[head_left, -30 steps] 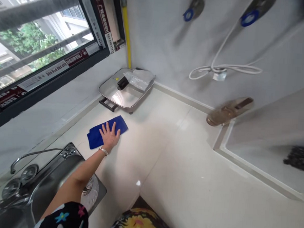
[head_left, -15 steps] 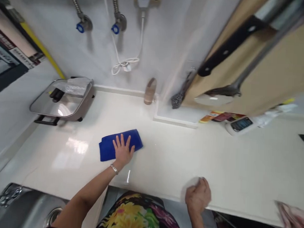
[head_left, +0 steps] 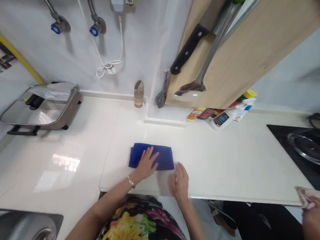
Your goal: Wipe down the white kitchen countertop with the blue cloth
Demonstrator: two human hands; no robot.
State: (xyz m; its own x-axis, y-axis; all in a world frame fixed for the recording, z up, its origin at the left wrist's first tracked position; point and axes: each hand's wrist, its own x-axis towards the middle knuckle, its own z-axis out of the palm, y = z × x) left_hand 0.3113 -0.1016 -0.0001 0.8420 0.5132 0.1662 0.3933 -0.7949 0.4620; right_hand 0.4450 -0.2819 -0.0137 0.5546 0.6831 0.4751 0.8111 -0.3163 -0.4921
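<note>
A folded blue cloth lies flat on the white countertop in front of me. My left hand, with a bracelet at its wrist, rests flat on the cloth, fingers stretched out and slightly spread. Just off the cloth's right edge is my right hand, its fingers loosely bent and nothing seen in them. Whether its fingertips touch the cloth I cannot tell.
An electric pan with a glass lid stands at left, a sink below it. A clear bottle, a spray bottle and a stove line the back and right. A co-worker's hand holds a cloth at far right.
My left hand and the blue cloth have moved right along the counter, and the cloth has turned straighter. My right hand has come left to the cloth, its fingers less tightly curled. The view has shifted right.
</note>
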